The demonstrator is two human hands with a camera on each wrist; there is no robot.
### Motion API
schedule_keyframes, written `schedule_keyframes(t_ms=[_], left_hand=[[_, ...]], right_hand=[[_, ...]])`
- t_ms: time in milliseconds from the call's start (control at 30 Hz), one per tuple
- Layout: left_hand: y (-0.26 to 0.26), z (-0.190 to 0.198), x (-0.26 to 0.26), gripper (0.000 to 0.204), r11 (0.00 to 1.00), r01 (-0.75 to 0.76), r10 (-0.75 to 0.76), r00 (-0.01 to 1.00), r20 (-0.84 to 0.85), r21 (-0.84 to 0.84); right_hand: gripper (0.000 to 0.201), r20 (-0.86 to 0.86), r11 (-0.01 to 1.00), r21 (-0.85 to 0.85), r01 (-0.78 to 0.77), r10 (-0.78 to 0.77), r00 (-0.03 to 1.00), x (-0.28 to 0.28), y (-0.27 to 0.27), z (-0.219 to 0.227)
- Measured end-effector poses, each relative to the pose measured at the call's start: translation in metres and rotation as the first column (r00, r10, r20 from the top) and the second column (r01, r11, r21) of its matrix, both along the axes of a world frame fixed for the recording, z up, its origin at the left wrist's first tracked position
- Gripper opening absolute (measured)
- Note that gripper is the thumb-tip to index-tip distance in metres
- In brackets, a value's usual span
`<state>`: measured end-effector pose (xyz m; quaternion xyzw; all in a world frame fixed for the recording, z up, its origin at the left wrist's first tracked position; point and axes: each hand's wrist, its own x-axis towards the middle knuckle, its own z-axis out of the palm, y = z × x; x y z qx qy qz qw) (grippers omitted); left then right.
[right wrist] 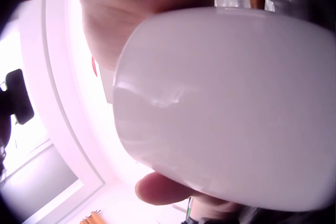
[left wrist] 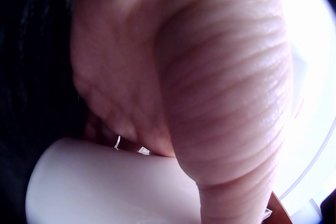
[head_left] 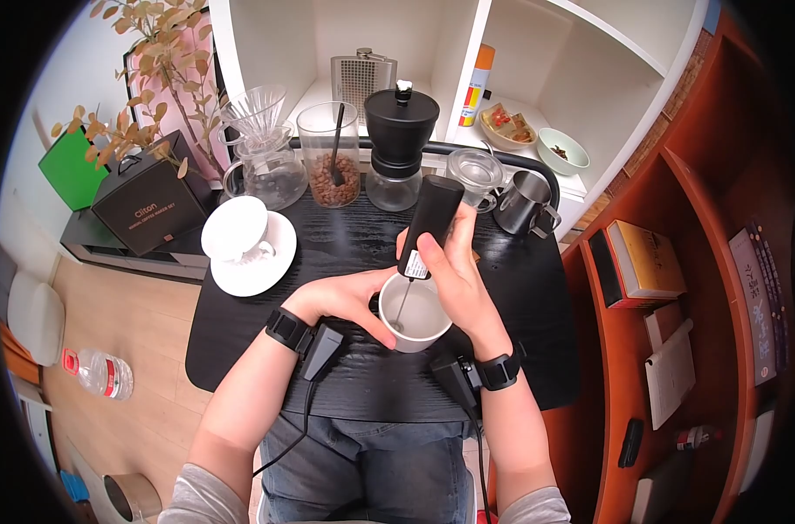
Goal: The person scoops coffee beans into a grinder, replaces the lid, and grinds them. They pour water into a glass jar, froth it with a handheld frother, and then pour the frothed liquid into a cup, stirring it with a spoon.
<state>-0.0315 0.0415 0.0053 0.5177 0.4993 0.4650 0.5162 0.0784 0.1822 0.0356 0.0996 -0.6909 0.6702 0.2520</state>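
In the head view, my left hand (head_left: 352, 299) holds a white mug (head_left: 422, 342) at the table's front, its thumb along the near side. My right hand (head_left: 454, 284) grips a black handheld milk frother (head_left: 432, 218) with a white label, thumb lying on its body. The frother slants down, and its thin metal shaft reaches into the mug, the whisk end low inside. The left wrist view has my palm and thumb large beside the mug's white wall (left wrist: 105, 187). In the right wrist view the mug's glossy side (right wrist: 226, 108) hides most of what lies behind.
Along the back of the black table (head_left: 345, 384) stand a glass server (head_left: 275, 179) with a dripper, a jar of coffee beans (head_left: 334, 179), a black grinder (head_left: 401, 131), a small glass jar (head_left: 476, 170) and a steel pitcher (head_left: 521, 205). A white cup (head_left: 234, 229) on a saucer (head_left: 275, 271) sits left.
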Motion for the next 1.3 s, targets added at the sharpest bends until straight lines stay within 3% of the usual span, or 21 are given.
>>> schedule_keyframes(t_ms=[67, 200, 267, 367, 500, 667, 767, 1067, 1300], left_hand=[[0.0, 0.0, 0.0, 0.085, 1.0, 0.001, -0.001, 1.0, 0.003, 0.011], [0.001, 0.004, 0.001, 0.091, 1.0, 0.003, -0.003, 1.0, -0.013, 0.019], [0.001, 0.004, 0.002, 0.092, 1.0, -0.002, 0.002, 1.0, -0.006, 0.026], [0.001, 0.002, 0.001, 0.092, 0.999, 0.003, -0.002, 1.0, -0.03, 0.036], [0.0, -0.001, -0.001, 0.088, 1.0, 0.002, -0.002, 1.0, -0.016, 0.011], [-0.001, -0.001, 0.0, 0.077, 1.0, -0.012, 0.012, 1.0, -0.012, -0.01], [-0.001, 0.0, 0.0, 0.078, 1.0, -0.022, 0.022, 1.0, -0.007, 0.013], [0.001, 0.001, 0.0, 0.081, 0.999, -0.001, 0.002, 0.999, -0.039, 0.044], [-0.001, 0.0, -0.001, 0.078, 1.0, 0.01, -0.01, 0.999, -0.031, -0.025]], right_hand=[[0.05, 0.084, 0.999, 0.001, -0.042, 0.042, 0.996, 0.004, 0.0, 0.005], [0.053, 0.052, 0.997, 0.076, -0.017, 0.013, 0.999, 0.002, 0.001, 0.003], [0.05, -0.08, 0.979, 0.166, 0.12, -0.108, 0.991, -0.002, 0.004, -0.006], [0.05, -0.148, 0.964, 0.204, 0.172, -0.143, 0.978, -0.006, 0.004, -0.009], [0.049, -0.133, 0.988, 0.131, 0.081, -0.063, 0.989, -0.003, -0.002, 0.0], [0.049, 0.054, 0.994, -0.037, -0.101, 0.103, 0.993, 0.001, 0.0, 0.0], [0.049, 0.099, 0.993, 0.0, -0.119, 0.119, 0.988, 0.004, -0.001, 0.007], [0.05, -0.108, 0.989, 0.142, 0.032, -0.017, 0.994, 0.0, -0.001, 0.002], [0.045, -0.062, 0.991, 0.131, 0.015, -0.007, 0.998, -0.001, -0.001, 0.001]])
